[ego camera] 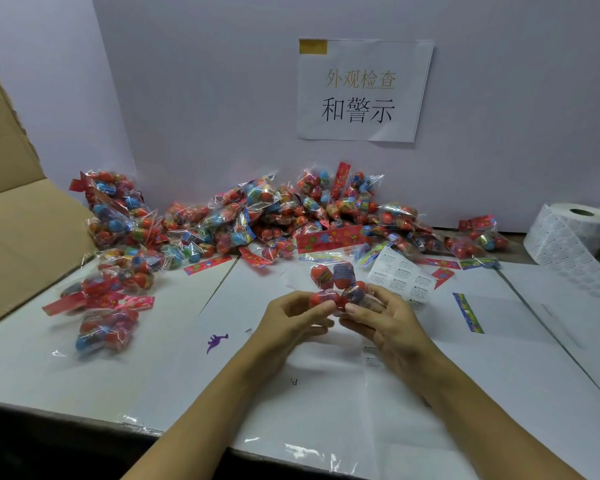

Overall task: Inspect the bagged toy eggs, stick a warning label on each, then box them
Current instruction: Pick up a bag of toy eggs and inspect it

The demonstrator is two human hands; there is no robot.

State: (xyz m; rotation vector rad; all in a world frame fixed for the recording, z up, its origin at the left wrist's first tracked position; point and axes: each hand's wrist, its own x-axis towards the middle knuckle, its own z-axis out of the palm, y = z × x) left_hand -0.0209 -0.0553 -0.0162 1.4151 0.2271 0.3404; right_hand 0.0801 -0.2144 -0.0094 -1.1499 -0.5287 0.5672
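Left hand (293, 315) pinches the near-left end of a clear bag of toy eggs (338, 282), fingers curled; right hand (378, 315) grips its other end. Bag is raised just above both hands. Sheet of warning labels (400, 277) lies just beyond the right hand; label roll (568, 233) sits far right of it.

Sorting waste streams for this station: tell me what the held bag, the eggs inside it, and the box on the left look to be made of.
Bag: thin clear plastic film, glossy; it crinkles and glints, held by the left hand and right hand.
Eggs: probably hard plastic, smooth and shiny.
Box: brown corrugated cardboard, matte; its torn flap edge looks fluted.
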